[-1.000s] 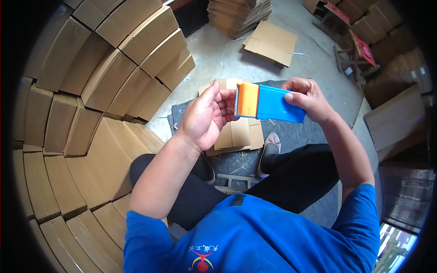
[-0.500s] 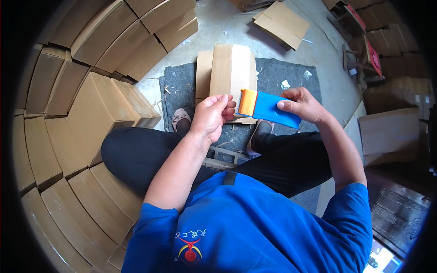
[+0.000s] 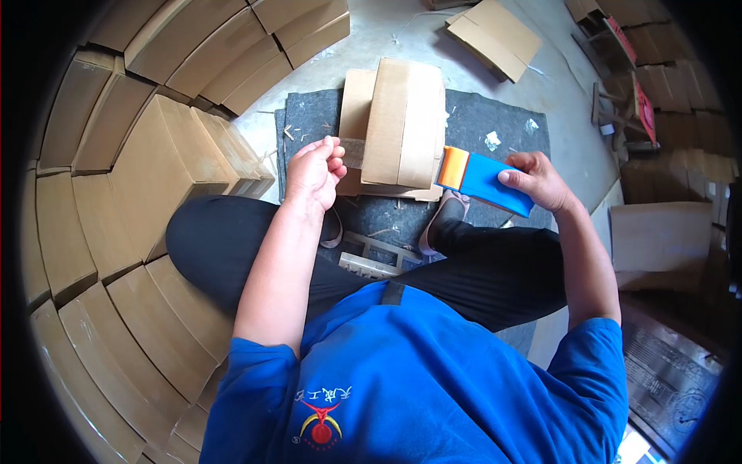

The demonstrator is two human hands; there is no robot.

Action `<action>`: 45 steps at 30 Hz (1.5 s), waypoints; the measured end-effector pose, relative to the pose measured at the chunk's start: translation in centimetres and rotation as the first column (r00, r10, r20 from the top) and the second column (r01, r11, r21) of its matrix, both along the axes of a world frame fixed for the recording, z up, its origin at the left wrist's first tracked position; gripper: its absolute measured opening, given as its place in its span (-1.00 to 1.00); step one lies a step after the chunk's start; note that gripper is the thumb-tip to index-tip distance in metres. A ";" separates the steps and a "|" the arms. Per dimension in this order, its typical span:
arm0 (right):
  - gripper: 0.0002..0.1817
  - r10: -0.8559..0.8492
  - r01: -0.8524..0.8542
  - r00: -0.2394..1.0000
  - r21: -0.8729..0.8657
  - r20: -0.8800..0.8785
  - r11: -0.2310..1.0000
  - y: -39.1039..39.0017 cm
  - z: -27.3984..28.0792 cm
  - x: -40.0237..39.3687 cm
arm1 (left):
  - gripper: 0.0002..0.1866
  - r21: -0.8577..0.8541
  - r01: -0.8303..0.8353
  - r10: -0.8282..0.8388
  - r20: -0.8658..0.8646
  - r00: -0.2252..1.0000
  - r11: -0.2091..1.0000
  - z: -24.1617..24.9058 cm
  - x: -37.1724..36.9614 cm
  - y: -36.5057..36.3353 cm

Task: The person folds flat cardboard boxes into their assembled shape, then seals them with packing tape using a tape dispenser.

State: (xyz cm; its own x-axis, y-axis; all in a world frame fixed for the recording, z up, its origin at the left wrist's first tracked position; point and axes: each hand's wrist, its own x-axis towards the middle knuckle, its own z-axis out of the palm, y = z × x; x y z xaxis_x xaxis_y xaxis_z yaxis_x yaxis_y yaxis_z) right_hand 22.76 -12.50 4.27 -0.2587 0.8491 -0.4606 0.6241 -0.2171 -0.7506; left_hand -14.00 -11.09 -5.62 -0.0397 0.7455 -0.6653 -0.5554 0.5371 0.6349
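My right hand (image 3: 537, 182) is closed on a blue and orange tape dispenser (image 3: 487, 182), whose orange end is beside the right side of a cardboard box (image 3: 406, 124). My left hand (image 3: 315, 174) is to the left of the box, its fingers pinched on the end of a strip of clear tape (image 3: 353, 153). That strip stretches from my fingers toward the box's left side. Under the box lies another flat piece of cardboard (image 3: 357, 100).
Stacked cardboard boxes (image 3: 147, 325) line the left side. A dark mat (image 3: 495, 116) covers the floor around the box. Flat cardboard (image 3: 495, 39) lies beyond it, and more cardboard (image 3: 661, 236) stands at the right. A grey slatted piece (image 3: 371, 263) is between my legs.
My left hand has moved left and my right hand with the dispenser has moved right. They are farther apart, and the clear tape now shows between my left hand and the box.
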 end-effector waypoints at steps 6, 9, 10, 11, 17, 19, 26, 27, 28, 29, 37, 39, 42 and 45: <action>-0.46 0.013 -0.007 0.992 -0.050 0.127 0.999 1.5 -2.1 0.2 | -0.77 -0.052 0.049 -0.056 -0.142 0.988 0.997 -2.4 0.4 0.4; -0.44 0.020 -0.013 0.990 -0.054 0.138 0.998 1.8 -2.5 -0.3 | -0.78 -0.041 0.060 -0.070 -0.289 0.955 0.997 -3.7 1.0 0.6; -0.43 0.030 -0.021 0.990 -0.063 0.139 0.998 1.9 -2.9 -0.3 | -0.78 -0.042 0.059 -0.069 -0.289 0.955 0.997 -3.8 1.0 0.6; -0.42 0.038 -0.028 0.990 -0.072 0.139 0.997 1.9 -3.2 -0.2 | -0.79 -0.054 0.072 -0.085 -0.313 0.946 0.996 -4.0 1.1 0.6; -0.41 0.098 -0.074 0.962 -0.101 0.256 0.992 2.5 -5.3 0.4 | -0.71 -0.110 0.105 -0.133 -0.290 0.948 0.988 -6.8 2.2 -0.1; -0.40 0.103 -0.081 0.969 -0.108 0.224 0.991 2.2 -6.2 0.2 | -0.72 -0.077 0.086 -0.098 -0.164 0.982 0.993 -8.1 2.9 -0.4; -0.39 0.133 -0.110 0.959 -0.104 0.251 0.988 2.3 -6.8 0.2 | -0.52 -0.147 0.041 -0.070 -0.197 0.978 0.988 -10.0 4.6 -0.7; -0.39 0.133 -0.109 0.956 -0.102 0.263 0.989 2.3 -6.7 0.2 | -0.42 -0.294 0.027 -0.125 -0.320 0.939 0.956 -10.1 4.7 -0.4; -0.39 0.124 -0.101 0.956 -0.099 0.265 0.990 2.2 -6.8 0.3 | -0.31 -0.429 -0.007 -0.196 -0.428 0.882 0.903 -9.9 4.9 -0.2; -0.39 0.114 -0.091 0.959 -0.100 0.260 0.991 2.1 -7.0 0.4 | -0.17 -0.465 0.135 -0.341 -0.393 0.854 0.875 -10.5 3.8 -0.4; -0.37 0.115 -0.086 0.963 -0.125 0.244 0.988 2.2 -6.7 0.1 | -0.28 0.052 0.494 -0.282 -0.767 0.576 0.868 -8.3 5.4 -1.1; -0.36 0.102 -0.079 0.967 -0.104 0.234 0.991 2.2 -6.8 0.2 | -0.33 0.049 0.562 -0.005 -0.996 0.095 0.825 -6.1 5.8 -1.6; -0.39 0.128 -0.102 0.967 -0.123 0.220 0.987 2.1 -7.4 0.5 | -0.10 -0.182 0.930 0.107 -0.968 -0.226 0.319 -1.9 6.5 -1.9; -0.40 0.104 -0.084 0.979 -0.120 0.174 0.989 2.0 -7.3 0.6 | 0.20 -0.266 0.917 0.026 -0.958 -0.286 0.296 -1.0 8.4 -2.0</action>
State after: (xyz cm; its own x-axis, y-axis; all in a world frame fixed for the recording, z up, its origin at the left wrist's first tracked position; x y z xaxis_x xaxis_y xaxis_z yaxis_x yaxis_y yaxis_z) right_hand 23.34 -10.52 -3.02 -0.2397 0.7655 -0.5972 0.7681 -0.2268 -0.5989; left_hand -5.65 -13.08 -6.64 0.5110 0.8551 -0.0881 0.8275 -0.4615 0.3198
